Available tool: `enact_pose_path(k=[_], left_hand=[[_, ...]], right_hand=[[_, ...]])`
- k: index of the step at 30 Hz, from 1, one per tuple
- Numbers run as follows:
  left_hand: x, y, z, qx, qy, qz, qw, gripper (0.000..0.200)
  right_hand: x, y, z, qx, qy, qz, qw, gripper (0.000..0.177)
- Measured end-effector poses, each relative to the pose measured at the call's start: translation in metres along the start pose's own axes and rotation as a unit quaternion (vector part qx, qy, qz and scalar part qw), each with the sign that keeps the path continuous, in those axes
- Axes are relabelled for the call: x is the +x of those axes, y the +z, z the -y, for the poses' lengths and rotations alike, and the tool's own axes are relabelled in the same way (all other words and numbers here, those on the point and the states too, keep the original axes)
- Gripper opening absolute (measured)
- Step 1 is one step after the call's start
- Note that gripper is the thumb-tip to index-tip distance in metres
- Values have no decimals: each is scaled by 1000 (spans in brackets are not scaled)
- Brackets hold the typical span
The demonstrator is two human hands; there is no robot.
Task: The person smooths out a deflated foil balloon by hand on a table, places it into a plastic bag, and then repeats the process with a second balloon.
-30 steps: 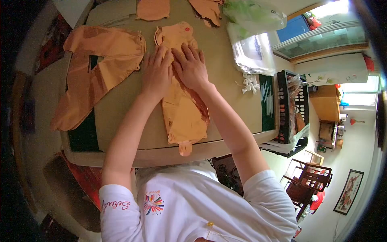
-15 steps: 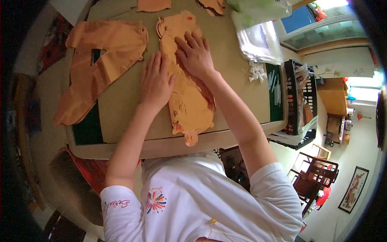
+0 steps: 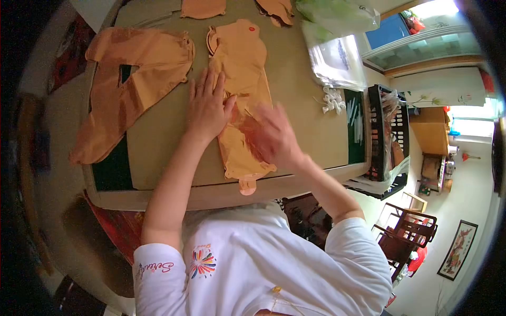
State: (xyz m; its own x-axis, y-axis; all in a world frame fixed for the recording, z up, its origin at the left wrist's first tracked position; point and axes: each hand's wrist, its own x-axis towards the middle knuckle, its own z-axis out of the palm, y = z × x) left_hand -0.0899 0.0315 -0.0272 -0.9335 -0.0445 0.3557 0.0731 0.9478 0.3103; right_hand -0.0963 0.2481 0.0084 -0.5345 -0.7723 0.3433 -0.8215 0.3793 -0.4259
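A flat, copper-coloured foil balloon (image 3: 242,68) with a red dot near its far end lies lengthwise in front of me. My left hand (image 3: 207,108) rests flat on its left edge, fingers stretched out and pointing away from me. Over the right side of its lower half is my right hand (image 3: 275,138), its fingers smeared by motion. The foil near that hand looks creased and darker. A short tab (image 3: 247,187) sticks out from the balloon's near end. To the left lies another deflated foil balloon (image 3: 153,79), shaped like a 4.
More copper foil pieces (image 3: 203,7) lie at the table's far side. Clear plastic bags (image 3: 337,58), a bundle of white ribbon (image 3: 332,100) and several thin white sticks (image 3: 355,121) are on the right. A black crate (image 3: 377,134) stands beyond the table's right edge.
My right hand has moved down toward me, from the balloon's upper middle to its lower right side. The left hand stays nearly where it was, and the balloon's upper part now lies flatter.
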Motion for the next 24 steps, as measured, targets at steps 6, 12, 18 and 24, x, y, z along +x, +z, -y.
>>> enact_pose_path(k=[6, 12, 18, 24], left_hand=[[-1, 1, 0, -3, -1, -7, 1000, 60], [1, 1, 0, 11, 1, 3, 1000, 60], [0, -2, 0, 24, 0, 5, 1000, 61], [-1, -4, -1, 17, -2, 10, 1000, 61]], right_hand=[[-53, -6, 45, 4, -33, 137, 990, 42], [-63, -5, 46, -11, -55, 160, 985, 41], [-62, -5, 47, 6, -52, 160, 986, 39], [-60, -5, 48, -16, -62, 188, 980, 38]])
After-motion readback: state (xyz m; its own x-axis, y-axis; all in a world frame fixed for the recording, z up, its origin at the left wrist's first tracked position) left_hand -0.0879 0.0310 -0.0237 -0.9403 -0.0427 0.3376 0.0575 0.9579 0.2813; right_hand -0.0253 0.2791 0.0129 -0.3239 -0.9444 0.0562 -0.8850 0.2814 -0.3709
